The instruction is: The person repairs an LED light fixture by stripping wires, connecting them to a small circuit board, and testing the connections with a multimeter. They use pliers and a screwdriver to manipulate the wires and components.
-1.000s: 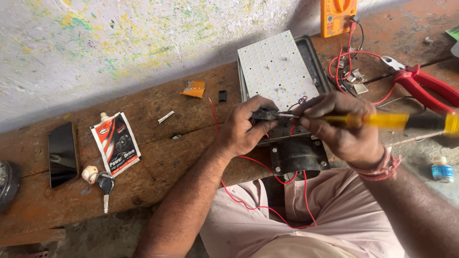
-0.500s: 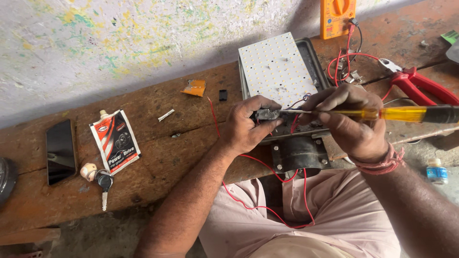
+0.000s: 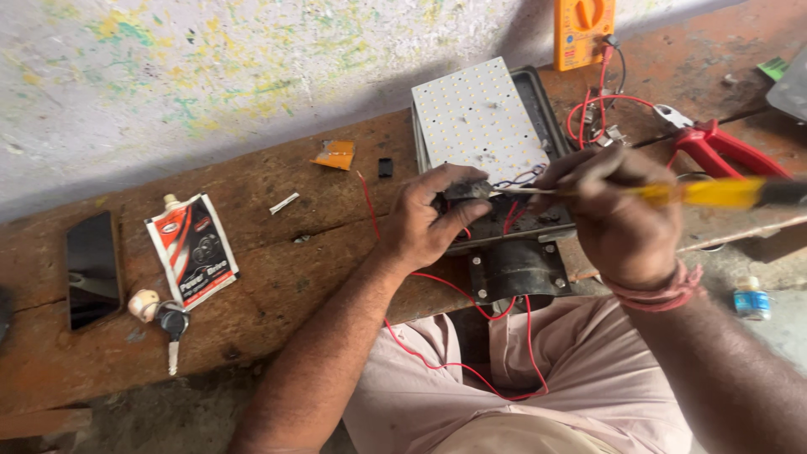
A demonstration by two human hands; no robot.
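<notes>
A small black part [image 3: 467, 192] is pinched by the left hand [image 3: 429, 220] fingers, mid frame. A yellow screwdriver [image 3: 706, 193] is gripped by the right hand [image 3: 618, 214] fingers, its tip touching the part.

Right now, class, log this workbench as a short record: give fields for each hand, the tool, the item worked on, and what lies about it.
Left hand: fingers pinch a small black part at the panel's near edge
Right hand: grips a yellow-handled screwdriver, tip at the black part
Item worked on: LED panel in a dark housing, red wires trailing down
Bench: worn brown wood
Left of bench: phone, sachet, key
Right of bench: orange multimeter, red-handled pliers
</notes>
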